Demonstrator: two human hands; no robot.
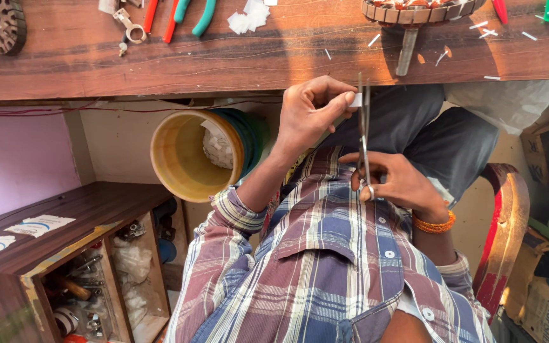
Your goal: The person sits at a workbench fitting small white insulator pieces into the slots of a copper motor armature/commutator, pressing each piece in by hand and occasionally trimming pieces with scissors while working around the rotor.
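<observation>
Two hands: one scissors, one paper strip.

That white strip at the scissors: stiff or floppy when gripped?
Probably light and thin: the left hand pinches the white strip between fingertips alone. It looks fairly stiff for its size, standing out straight without drooping. Likely easy to crease; the scissors in the right hand suggest paper-like stock.

The bucket lies left of the hands, below the workbench.
</observation>
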